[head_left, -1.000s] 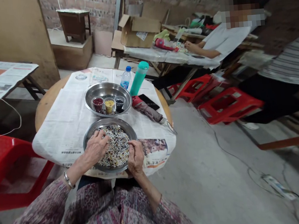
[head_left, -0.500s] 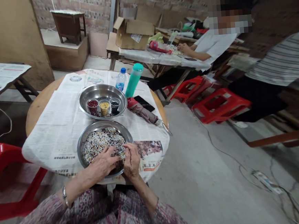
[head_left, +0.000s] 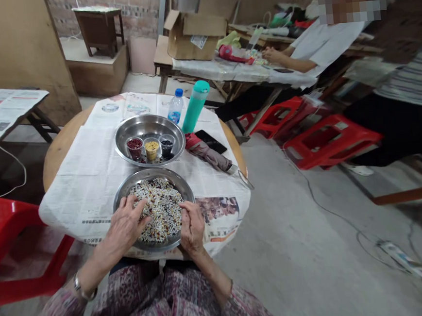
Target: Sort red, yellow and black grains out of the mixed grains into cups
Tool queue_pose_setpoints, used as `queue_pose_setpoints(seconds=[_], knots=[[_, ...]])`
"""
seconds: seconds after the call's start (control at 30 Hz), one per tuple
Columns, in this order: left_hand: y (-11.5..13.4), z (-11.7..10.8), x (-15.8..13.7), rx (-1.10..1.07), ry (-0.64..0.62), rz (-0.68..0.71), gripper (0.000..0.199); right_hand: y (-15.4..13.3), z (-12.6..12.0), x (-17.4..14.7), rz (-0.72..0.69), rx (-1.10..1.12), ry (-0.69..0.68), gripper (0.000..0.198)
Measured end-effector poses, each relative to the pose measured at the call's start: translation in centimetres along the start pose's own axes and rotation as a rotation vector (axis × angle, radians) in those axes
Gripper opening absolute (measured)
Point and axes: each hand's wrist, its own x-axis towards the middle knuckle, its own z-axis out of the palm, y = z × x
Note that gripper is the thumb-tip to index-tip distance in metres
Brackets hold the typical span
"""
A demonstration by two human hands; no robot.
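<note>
A steel bowl [head_left: 119,189] of mixed white, black, red and yellow grains and beans [head_left: 162,208] stands at the near side of the newspaper-covered table. My left hand [head_left: 128,222] is over the bowl's left part, fingers apart and tips at the mix. At the right rim, my right hand [head_left: 192,227] has its thumb and fingers pressed together; whatever they pinch is hidden. Behind is a second steel bowl [head_left: 146,123] with three clear cups: red beans [head_left: 135,148], yellow beans [head_left: 152,150] and black beans [head_left: 166,146].
A water bottle [head_left: 175,107], a teal flask [head_left: 196,106], a phone [head_left: 211,142] and a folded umbrella [head_left: 211,155] lie or stand at the table's right. Red stools [head_left: 332,138] are on the floor. Another person's hands [head_left: 272,56] work at a far table beside a cardboard box [head_left: 194,37].
My left hand has moved from the mix's near middle to the left side of the bowl, its fingers spreading. The right hand stays by the right rim. The view has shifted slightly left.
</note>
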Motion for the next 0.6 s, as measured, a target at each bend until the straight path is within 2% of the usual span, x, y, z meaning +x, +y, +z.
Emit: queue_pose_setpoints(seconds=[0.1, 0.17, 0.23, 0.33, 0.37, 0.47, 0.6], knots=[[0.4, 0.5, -2.4, -0.116, -0.09, 0.002, 0.038, -0.1, 0.1, 0.0, -0.003, -0.008, -0.005, 0.022], [1.2, 1.2, -3.0, -0.193, -0.157, 0.067, 0.04, -0.2, 0.2, 0.0, -0.001, -0.018, -0.004, 0.022], [2.4, 1.8, -2.6, -0.244, -0.263, 0.114, 0.033, -0.2, 0.2, 0.0, -0.001, -0.03, -0.002, 0.022], [4.3, 2.3, -0.3, -0.204, -0.391, 0.161, 0.029, -0.2, 0.3, 0.0, -0.013, -0.038, -0.004, 0.023], [4.7, 2.3, 0.7, -0.182, -0.397, 0.195, 0.028, -0.1, 0.2, 0.0, -0.018, -0.039, -0.004, 0.023], [4.7, 1.8, 3.9, -0.144, -0.315, 0.258, 0.03, -0.2, -0.1, -0.1, -0.034, -0.038, 0.003, 0.023], [2.5, 0.5, 5.8, -0.084, -0.158, 0.105, 0.028, -0.3, -0.5, -0.1, -0.037, -0.031, -0.014, 0.024]])
